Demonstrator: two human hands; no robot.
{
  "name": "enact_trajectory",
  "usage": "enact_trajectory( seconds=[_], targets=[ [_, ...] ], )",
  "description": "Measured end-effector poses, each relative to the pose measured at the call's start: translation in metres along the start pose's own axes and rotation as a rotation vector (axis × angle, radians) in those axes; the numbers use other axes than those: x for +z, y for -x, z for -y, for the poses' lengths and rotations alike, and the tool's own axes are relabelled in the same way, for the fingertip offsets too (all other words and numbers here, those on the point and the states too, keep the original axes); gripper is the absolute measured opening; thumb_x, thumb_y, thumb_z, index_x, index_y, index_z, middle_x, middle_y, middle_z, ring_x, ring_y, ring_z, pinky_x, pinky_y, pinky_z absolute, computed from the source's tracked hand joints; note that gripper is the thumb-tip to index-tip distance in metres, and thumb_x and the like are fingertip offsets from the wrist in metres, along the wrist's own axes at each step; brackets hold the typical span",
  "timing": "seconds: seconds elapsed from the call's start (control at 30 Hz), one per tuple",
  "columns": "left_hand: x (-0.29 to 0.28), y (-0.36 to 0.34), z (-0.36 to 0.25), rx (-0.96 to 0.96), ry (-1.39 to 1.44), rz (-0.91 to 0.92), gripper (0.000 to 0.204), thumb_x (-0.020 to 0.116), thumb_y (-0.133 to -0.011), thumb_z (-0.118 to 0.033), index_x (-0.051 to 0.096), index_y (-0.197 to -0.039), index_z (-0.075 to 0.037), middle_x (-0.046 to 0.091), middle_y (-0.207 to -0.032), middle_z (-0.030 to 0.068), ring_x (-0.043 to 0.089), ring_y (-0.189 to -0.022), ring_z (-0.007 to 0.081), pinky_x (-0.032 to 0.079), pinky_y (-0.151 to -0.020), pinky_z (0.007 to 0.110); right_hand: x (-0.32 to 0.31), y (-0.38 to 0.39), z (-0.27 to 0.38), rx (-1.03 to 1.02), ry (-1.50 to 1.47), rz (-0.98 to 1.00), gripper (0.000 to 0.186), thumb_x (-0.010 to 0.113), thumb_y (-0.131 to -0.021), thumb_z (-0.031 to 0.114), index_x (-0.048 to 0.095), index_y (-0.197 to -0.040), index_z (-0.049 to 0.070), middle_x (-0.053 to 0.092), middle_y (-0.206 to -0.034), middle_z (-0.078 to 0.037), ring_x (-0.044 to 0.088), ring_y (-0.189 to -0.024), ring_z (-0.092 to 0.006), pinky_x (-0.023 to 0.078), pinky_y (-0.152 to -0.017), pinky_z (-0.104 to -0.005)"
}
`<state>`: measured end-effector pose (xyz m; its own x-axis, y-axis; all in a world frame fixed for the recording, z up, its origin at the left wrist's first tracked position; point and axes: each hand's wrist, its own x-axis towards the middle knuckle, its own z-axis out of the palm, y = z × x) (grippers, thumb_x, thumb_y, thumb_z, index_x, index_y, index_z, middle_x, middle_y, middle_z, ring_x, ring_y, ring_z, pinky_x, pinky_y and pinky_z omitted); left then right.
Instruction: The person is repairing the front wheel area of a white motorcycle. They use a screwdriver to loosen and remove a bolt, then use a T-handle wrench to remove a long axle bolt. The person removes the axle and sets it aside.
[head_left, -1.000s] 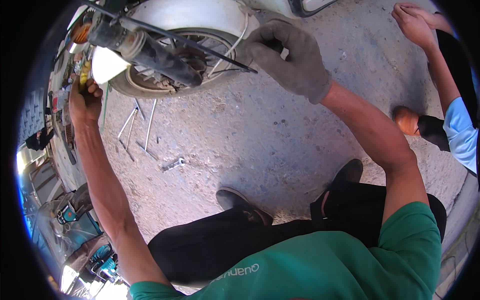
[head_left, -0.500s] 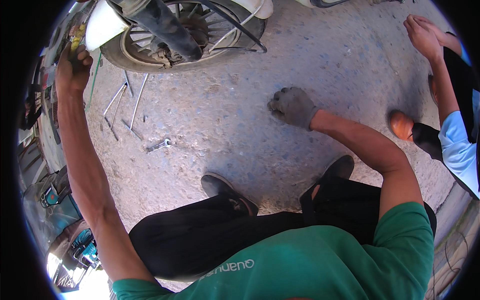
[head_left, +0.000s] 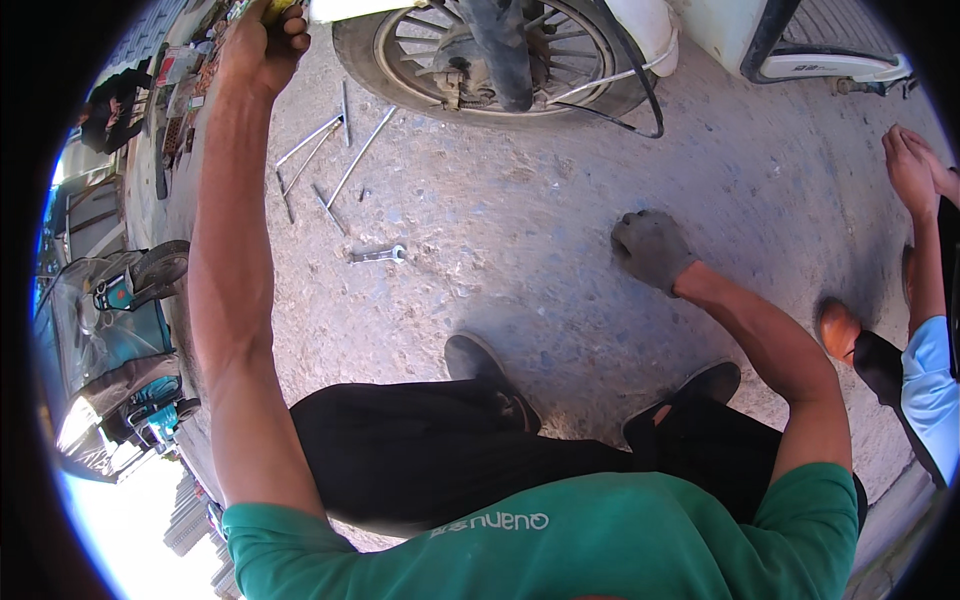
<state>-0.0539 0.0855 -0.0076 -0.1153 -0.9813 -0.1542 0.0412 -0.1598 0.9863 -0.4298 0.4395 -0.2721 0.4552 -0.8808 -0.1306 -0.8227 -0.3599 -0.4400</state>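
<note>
Just beyond my shoes, on the right, my gloved right hand is held out over the rough ground with its fingers folded into the palm; nothing sticks out of that fist, though I cannot see inside it. Level with it, well to the left, lies a spanner, its length running left to right, open end pointing my glove's way. Somewhat farther on the left is a long T-handled rod, its shaft slanting away toward the wheel. That wheel stands beyond both tools, between my two arms, a dark tube reaching down across it. From its right side loops a black cable, straight ahead of my glove, apart from it, and nearer to it than to my other hand. Farthest out, left of the tyre, my bare left hand curls around a yellow thing, mostly cut off from sight.
</note>
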Motion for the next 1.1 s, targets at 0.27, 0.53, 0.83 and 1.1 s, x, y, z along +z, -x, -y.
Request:
enact_trajectory(
  seconds=[0.27, 0.53, 0.83, 1.1],
  targets=[
    [0.032, 0.024, 0.001, 0.034, -0.052, -0.168, 0.030, 0.044, -0.106, -0.034, 0.056, -0.089, -0.012, 0.053, -0.064, 0.0027, 0.050, -0.051, 0.0150, 0.039, -0.046, 0.029, -0.149, -0.021, 0.029, 0.042, -0.841, 0.045, 0.013, 0.073, -0.084, 0.016, 0.068, -0.090, 0.005, 0.069, -0.080, -0.005, 0.064, -0.070, -0.0125, 0.053, -0.062, -0.0293],
    [0.027, 0.021, 0.001, -0.026, 0.015, -0.151, 0.027, 0.048, -0.106, -0.031, 0.056, -0.100, -0.006, 0.059, -0.077, 0.0054, 0.054, -0.060, 0.0153, 0.042, -0.054, 0.031, -0.261, -0.040, 0.041, -0.179, -1.077, -0.624, 0.022, 0.072, -0.088, 0.020, 0.067, -0.101, 0.002, 0.066, -0.083, -0.003, 0.059, -0.074, -0.0076, 0.049, -0.064, -0.0231],
    [0.030, 0.025, -0.004, -0.032, -0.010, -0.170, 0.029, 0.043, -0.108, -0.032, 0.056, -0.097, -0.007, 0.056, -0.076, 0.0034, 0.048, -0.060, 0.0135, 0.039, -0.055, 0.031, -0.273, -0.145, 0.038, -0.206, -0.839, -1.168, 0.016, 0.072, -0.086, 0.014, 0.070, -0.093, 0.000, 0.071, -0.087, -0.014, 0.067, -0.077, -0.0218, 0.053, -0.072, -0.0340],
    [0.021, 0.022, -0.005, -0.050, 0.020, -0.097, 0.030, 0.043, -0.108, -0.032, 0.057, -0.098, -0.007, 0.058, -0.076, 0.0034, 0.049, -0.061, 0.0136, 0.039, -0.056, 0.031, -0.274, -0.185, 0.035, 0.172, -0.702, -0.939, 0.032, 0.074, -0.084, 0.037, 0.078, -0.109, 0.017, 0.076, -0.102, -0.011, 0.072, -0.100, -0.0277, 0.054, -0.094, -0.0389]
  ],
)
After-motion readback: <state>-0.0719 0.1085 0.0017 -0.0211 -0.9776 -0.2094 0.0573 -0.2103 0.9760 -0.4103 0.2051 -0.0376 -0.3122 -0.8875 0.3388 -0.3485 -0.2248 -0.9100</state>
